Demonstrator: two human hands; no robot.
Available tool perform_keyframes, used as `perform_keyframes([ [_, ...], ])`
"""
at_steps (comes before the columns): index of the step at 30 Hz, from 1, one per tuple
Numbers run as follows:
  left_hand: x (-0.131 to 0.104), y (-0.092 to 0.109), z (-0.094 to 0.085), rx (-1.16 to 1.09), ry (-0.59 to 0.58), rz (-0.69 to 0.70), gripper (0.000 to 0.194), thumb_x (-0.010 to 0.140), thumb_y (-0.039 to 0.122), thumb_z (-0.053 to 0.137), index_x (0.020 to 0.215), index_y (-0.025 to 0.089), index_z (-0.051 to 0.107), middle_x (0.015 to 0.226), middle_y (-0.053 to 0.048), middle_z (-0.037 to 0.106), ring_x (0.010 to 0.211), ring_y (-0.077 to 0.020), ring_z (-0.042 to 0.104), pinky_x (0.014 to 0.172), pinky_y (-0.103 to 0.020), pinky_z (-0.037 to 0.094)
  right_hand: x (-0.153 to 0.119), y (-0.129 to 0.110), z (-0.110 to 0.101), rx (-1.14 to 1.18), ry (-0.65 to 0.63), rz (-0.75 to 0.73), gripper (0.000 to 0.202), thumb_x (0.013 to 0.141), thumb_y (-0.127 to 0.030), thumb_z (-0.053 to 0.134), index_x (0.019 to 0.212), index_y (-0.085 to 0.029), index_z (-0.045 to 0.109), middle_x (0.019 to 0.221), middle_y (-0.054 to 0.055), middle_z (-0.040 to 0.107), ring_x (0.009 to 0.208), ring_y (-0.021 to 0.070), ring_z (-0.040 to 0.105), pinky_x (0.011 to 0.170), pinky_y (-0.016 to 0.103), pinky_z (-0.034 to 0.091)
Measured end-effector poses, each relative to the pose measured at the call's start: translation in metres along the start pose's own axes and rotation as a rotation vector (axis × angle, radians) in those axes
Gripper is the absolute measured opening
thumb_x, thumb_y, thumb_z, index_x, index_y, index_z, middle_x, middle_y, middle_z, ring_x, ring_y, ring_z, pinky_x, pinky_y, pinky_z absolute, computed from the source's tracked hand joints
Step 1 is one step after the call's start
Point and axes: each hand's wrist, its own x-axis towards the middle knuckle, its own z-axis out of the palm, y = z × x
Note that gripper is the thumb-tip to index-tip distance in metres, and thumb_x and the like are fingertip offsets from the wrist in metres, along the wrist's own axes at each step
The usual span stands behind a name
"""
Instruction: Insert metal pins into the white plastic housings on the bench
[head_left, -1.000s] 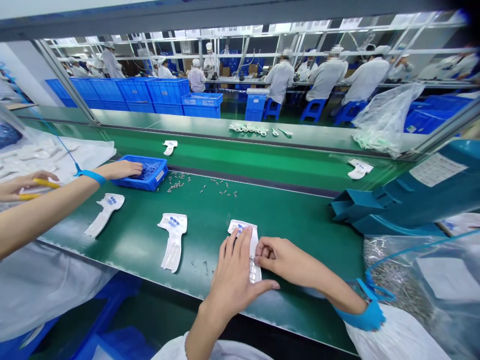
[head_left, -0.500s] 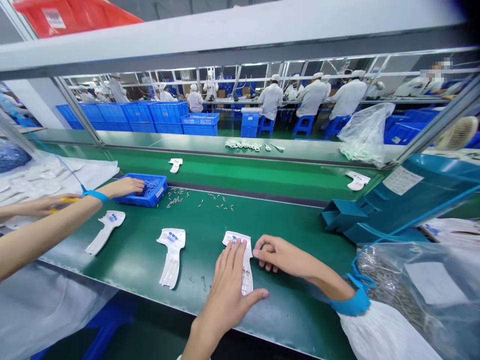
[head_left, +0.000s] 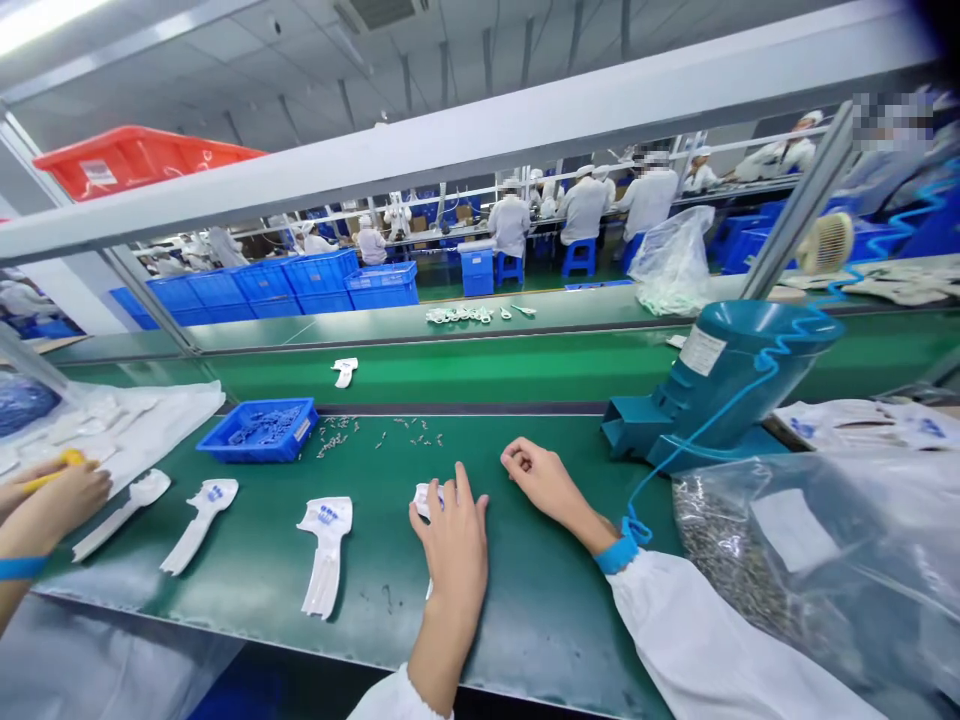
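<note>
My left hand (head_left: 456, 545) is spread open over a white plastic housing half (head_left: 421, 500), which lies on the green bench and is mostly hidden beneath it. To its right, my right hand (head_left: 546, 487) hovers with thumb and fingers pinched together; whatever they may hold is too small to make out. A similar handle-shaped housing half (head_left: 327, 550) with blue parts at its head lies to the left. Small metal screws (head_left: 337, 436) are scattered on the bench beyond my hands.
A blue tray (head_left: 259, 432) of small blue parts stands at the back left. Beside it, a co-worker's hand (head_left: 64, 505) is near a yellow tool (head_left: 56, 468). To my right are a teal machine (head_left: 720, 385) and a clear bag of screws (head_left: 735, 550).
My view has tilted up. My left hand covers more of the housing half, and my right hand is farther from it. The co-worker's hand has left the blue tray and moved left.
</note>
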Motion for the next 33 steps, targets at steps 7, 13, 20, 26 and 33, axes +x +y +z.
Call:
perform_keyframes([
  [7, -0.001, -0.021, -0.004, -0.065, 0.069, 0.118, 0.045, 0.101, 0.025, 0.041, 0.146, 0.029, 0.044, 0.115, -0.010, 0.069, 0.125, -0.0331, 0.054, 0.108, -0.067, 0.028, -0.002, -0.008, -0.002, -0.025, -0.033, -0.048, 0.017, 0.092, -0.031, 0.046, 0.087, -0.020, 0.058, 0.068, -0.001, 0.061, 0.062, 0.0141, 0.056, 0.062, 0.026, 0.039],
  [13, 0.006, -0.031, -0.010, -0.330, -0.019, 0.107, 0.046, 0.103, 0.029, 0.033, 0.149, 0.025, 0.037, 0.126, -0.010, 0.065, 0.144, -0.0301, 0.035, 0.112, -0.068, 0.023, -0.003, -0.009, -0.004, -0.025, -0.039, -0.079, 0.015, 0.093, -0.028, 0.047, 0.088, -0.020, 0.059, 0.069, -0.001, 0.062, 0.063, 0.0139, 0.056, 0.061, 0.025, 0.037],
  [20, 0.003, -0.035, -0.012, -0.554, 0.004, -0.017, 0.046, 0.103, 0.033, 0.027, 0.147, 0.026, 0.037, 0.121, -0.011, 0.065, 0.145, -0.0271, 0.034, 0.112, -0.063, 0.027, -0.003, -0.009, -0.004, -0.040, -0.036, -0.096, 0.016, 0.093, -0.027, 0.047, 0.087, -0.019, 0.060, 0.068, -0.001, 0.062, 0.062, 0.0138, 0.056, 0.060, 0.025, 0.035],
  [26, 0.005, -0.031, -0.014, -0.636, 0.053, -0.034, 0.048, 0.102, 0.041, 0.029, 0.147, 0.027, 0.036, 0.115, -0.008, 0.066, 0.124, -0.0250, 0.057, 0.104, -0.048, 0.043, -0.002, -0.009, -0.004, -0.052, -0.044, -0.089, 0.015, 0.093, -0.026, 0.047, 0.087, -0.019, 0.060, 0.068, -0.001, 0.063, 0.064, 0.0139, 0.056, 0.061, 0.025, 0.036],
  [33, 0.064, -0.019, -0.039, -0.685, 0.162, 0.070, 0.050, 0.104, 0.040, 0.028, 0.150, 0.021, 0.028, 0.114, -0.009, 0.064, 0.117, -0.0212, 0.059, 0.100, -0.037, 0.044, -0.002, -0.014, -0.006, -0.062, -0.073, -0.057, 0.014, 0.093, -0.026, 0.048, 0.087, -0.020, 0.060, 0.068, -0.002, 0.063, 0.064, 0.0144, 0.057, 0.062, 0.025, 0.036],
])
